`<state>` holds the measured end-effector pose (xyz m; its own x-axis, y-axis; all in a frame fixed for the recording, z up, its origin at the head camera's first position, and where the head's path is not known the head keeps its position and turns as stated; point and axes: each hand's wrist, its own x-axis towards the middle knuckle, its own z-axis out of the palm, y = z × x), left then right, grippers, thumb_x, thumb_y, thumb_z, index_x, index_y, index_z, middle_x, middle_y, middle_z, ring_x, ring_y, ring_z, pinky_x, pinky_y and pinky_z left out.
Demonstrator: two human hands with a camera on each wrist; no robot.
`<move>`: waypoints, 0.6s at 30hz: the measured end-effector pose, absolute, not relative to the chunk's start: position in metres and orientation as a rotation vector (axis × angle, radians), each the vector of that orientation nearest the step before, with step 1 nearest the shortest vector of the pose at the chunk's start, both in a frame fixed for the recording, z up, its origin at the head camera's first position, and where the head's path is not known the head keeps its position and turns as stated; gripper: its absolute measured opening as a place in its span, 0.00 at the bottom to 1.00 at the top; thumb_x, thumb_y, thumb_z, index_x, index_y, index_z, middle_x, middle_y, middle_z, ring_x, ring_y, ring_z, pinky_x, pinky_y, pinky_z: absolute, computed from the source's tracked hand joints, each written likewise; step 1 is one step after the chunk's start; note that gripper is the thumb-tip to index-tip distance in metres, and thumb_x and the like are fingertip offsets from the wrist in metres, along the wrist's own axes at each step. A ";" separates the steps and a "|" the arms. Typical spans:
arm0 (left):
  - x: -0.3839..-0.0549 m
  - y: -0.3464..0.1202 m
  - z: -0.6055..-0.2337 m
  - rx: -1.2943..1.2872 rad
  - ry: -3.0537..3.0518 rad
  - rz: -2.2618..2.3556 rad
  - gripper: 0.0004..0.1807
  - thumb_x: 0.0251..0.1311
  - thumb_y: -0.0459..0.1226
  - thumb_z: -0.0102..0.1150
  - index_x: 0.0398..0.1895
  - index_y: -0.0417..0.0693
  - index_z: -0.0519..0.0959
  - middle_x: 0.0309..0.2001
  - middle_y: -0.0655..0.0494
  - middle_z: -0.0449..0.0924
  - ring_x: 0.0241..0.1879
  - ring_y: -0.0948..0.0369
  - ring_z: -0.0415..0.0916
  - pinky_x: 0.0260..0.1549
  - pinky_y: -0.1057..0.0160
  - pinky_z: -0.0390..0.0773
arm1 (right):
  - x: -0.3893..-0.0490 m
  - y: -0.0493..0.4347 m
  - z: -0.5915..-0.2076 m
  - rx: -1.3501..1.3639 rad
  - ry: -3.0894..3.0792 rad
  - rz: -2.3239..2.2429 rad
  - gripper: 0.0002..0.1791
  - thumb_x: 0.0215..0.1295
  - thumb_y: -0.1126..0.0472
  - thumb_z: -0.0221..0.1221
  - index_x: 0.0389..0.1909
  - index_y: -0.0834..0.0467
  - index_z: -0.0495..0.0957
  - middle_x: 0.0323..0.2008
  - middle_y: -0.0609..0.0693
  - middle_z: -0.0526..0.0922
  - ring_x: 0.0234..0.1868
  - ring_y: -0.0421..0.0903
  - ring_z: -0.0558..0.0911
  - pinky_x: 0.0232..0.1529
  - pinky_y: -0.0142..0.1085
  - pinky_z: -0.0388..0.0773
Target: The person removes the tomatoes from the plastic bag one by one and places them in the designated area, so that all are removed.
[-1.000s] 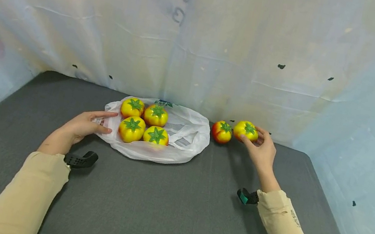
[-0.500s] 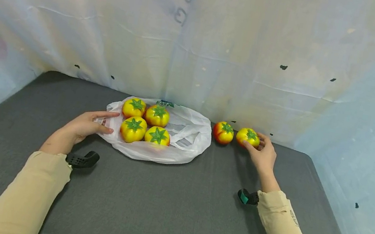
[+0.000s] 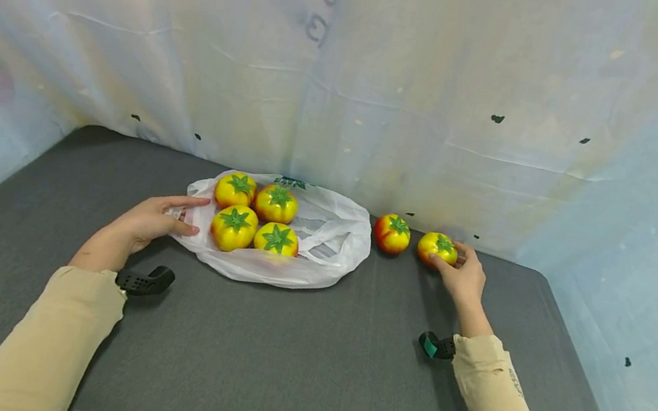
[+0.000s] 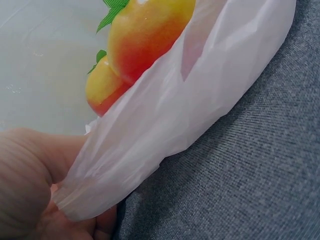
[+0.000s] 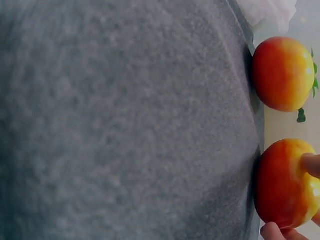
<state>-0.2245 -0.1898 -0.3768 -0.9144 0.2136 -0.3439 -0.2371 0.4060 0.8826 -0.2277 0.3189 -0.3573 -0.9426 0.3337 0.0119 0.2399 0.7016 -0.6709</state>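
My left hand [image 3: 150,222] grips the left end of a white plastic bag [image 3: 290,276], with thumb and index finger on either side of it. Several shiny yellow-red tomatoes [image 3: 233,227] with green star-shaped tops sit in the bag's open mouth. In the left wrist view, the gathered end of the bag [image 4: 125,165] lies between thumb and fingers. My right hand [image 3: 463,277] holds another tomato [image 3: 436,249] low at the table's back edge, thumb and fingers around it. A loose tomato [image 3: 391,233] rests just to its left, a small gap apart in the right wrist view.
A dark grey cloth covers the table [image 3: 288,360]. Pale sheeting [image 3: 364,79] hangs close behind the back edge, and a side sheet [image 3: 638,289] runs along the right. Black straps sit at both wrists.
The right hand has lowered its tomato and moved it slightly right, widening the gap from the loose one. The left hand and the bag stay where they were.
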 end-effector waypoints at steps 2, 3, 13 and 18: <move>-0.224 -0.190 -0.377 -0.021 2.262 1.521 0.39 0.60 0.36 0.61 0.74 0.49 0.55 0.76 0.37 0.31 0.74 0.38 0.32 0.68 0.37 0.47 | -0.228 0.320 -0.358 -0.480 -2.777 1.071 0.37 0.65 0.51 0.59 0.71 0.60 0.58 0.65 0.68 0.66 0.64 0.62 0.68 0.61 0.53 0.69; -0.224 -0.190 -0.377 -0.022 2.259 1.524 0.40 0.60 0.36 0.61 0.74 0.49 0.55 0.76 0.37 0.30 0.74 0.38 0.32 0.68 0.37 0.47 | -0.228 0.320 -0.359 -0.484 -2.775 1.075 0.37 0.65 0.51 0.59 0.71 0.60 0.58 0.65 0.68 0.66 0.64 0.62 0.68 0.61 0.53 0.69; -0.224 -0.190 -0.377 -0.033 2.250 1.547 0.39 0.60 0.36 0.60 0.74 0.49 0.56 0.76 0.38 0.29 0.74 0.38 0.31 0.68 0.37 0.45 | -0.230 0.320 -0.360 -0.502 -2.769 1.054 0.38 0.65 0.52 0.59 0.71 0.61 0.57 0.65 0.69 0.66 0.64 0.62 0.68 0.61 0.53 0.69; -0.225 -0.190 -0.378 -0.034 2.249 1.549 0.39 0.60 0.36 0.61 0.74 0.49 0.56 0.76 0.38 0.29 0.74 0.38 0.31 0.68 0.37 0.45 | -0.230 0.319 -0.359 -0.505 -2.766 1.051 0.38 0.65 0.52 0.59 0.72 0.60 0.57 0.66 0.69 0.65 0.65 0.62 0.68 0.62 0.53 0.68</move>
